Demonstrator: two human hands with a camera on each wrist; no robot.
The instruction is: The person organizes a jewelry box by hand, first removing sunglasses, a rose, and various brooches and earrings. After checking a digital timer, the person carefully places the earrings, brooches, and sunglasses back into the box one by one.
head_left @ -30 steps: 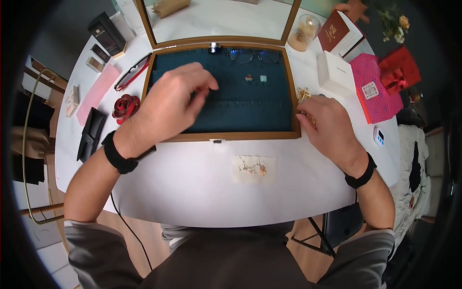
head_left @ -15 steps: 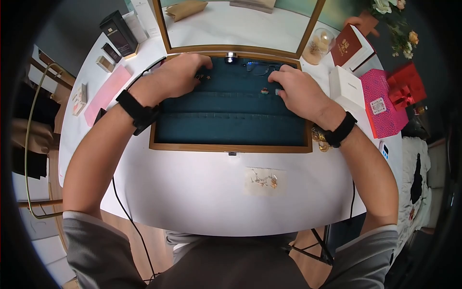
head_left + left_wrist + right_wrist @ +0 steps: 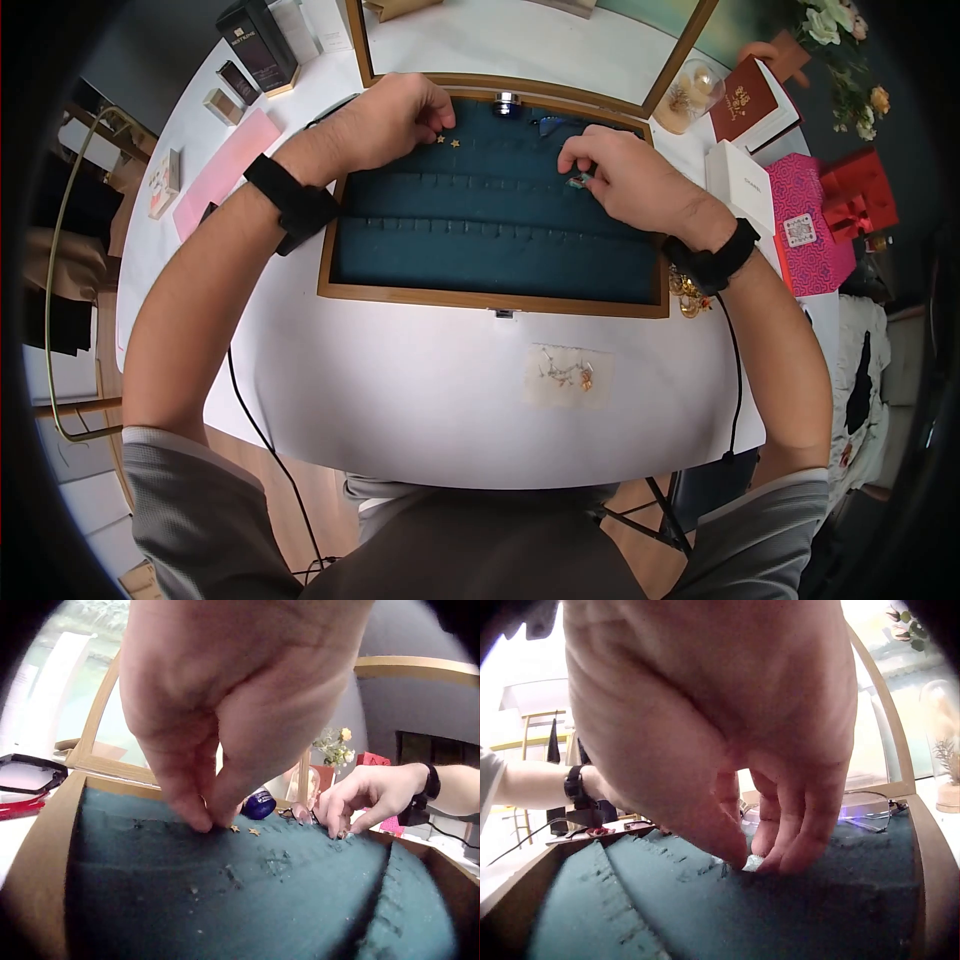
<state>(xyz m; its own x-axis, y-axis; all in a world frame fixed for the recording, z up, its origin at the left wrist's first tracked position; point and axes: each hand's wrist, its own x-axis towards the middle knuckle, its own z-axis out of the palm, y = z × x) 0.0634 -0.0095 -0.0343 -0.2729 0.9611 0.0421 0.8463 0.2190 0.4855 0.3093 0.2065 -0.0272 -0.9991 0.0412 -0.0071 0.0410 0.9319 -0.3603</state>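
A shallow wooden jewelry case (image 3: 490, 293) lined in teal cloth (image 3: 500, 265) stands with its glass lid raised. At its back left, my left hand (image 3: 395, 120) pinches a small gold jewelry piece (image 3: 203, 799) mostly hidden by the fingers, its tips right at the lining. Beside those tips sit two gold star studs (image 3: 455, 143). My right hand (image 3: 635, 180), toward the back right, pinches a small jewelry piece with a pale, glassy top (image 3: 754, 862) between thumb and fingers, close over the cloth.
Behind the hands lie a blue-lidded jar (image 3: 507, 105) and glasses (image 3: 866, 814). Gold jewelry (image 3: 688, 295) lies by the case's right side, and a card with earrings (image 3: 568, 376) in front. Boxes (image 3: 740, 185), a glass dome (image 3: 692, 95) and a pink bag (image 3: 805, 225) stand right.
My left hand has moved to the back left of the case, by the star studs. My right hand has left the gold jewelry outside and reached into the case. The head view has shifted.
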